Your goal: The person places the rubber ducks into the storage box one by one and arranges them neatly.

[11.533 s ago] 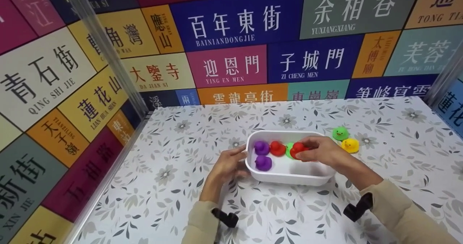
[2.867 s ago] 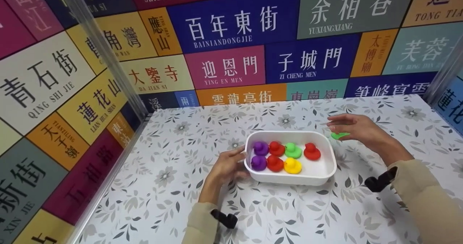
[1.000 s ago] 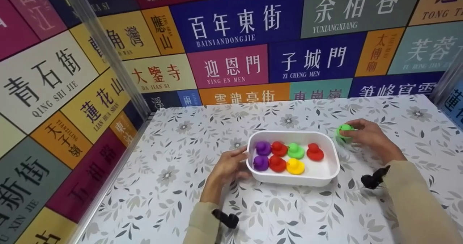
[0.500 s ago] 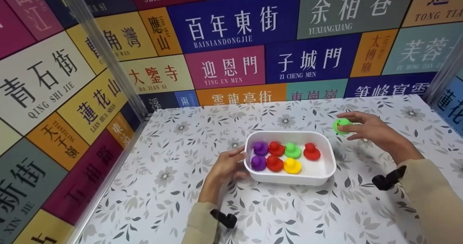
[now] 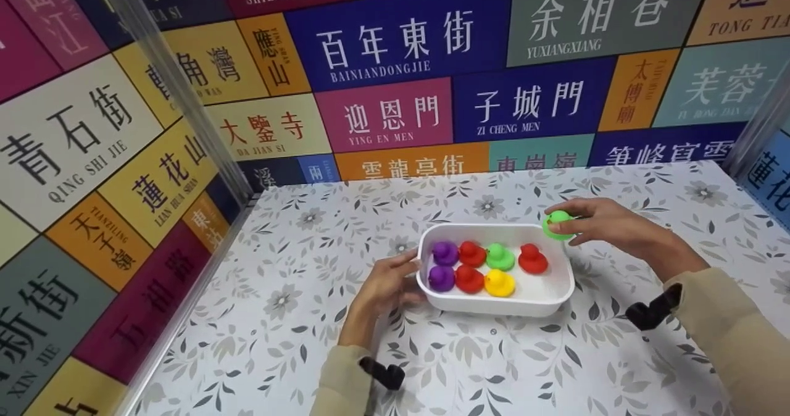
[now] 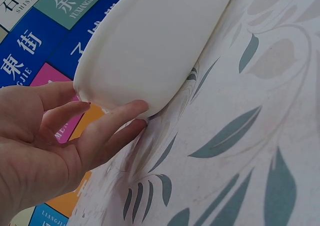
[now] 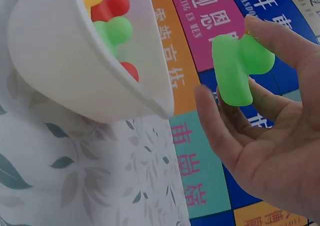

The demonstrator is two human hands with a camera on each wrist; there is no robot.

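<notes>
A white oval-cornered tub [image 5: 500, 305] holds two rows of small rubber ducks. At its left lie a purple duck [image 5: 445, 253] and another purple one in front. Beside them are red ducks [image 5: 472, 253], a green duck [image 5: 500, 257] and a yellow duck [image 5: 499, 282]; a third red duck [image 5: 532, 258] sits apart at the right. My left hand [image 5: 389, 286] touches the tub's left end with extended fingers [image 6: 115, 118]. My right hand [image 5: 608, 224] pinches another green duck [image 7: 235, 69] between thumb and fingertips, in the air by the tub's back right corner.
A table [image 5: 296, 342] with a leaf-patterned white cover lies under everything. Behind and to the left rise walls [image 5: 401, 52] of coloured name panels. A clear corner strip [image 5: 185, 83] runs down at the left.
My right hand has picked the green duck up off the table and carried it left to the tub's corner. Earlier, a red and a yellow duck joined those inside. The left hand stays put.
</notes>
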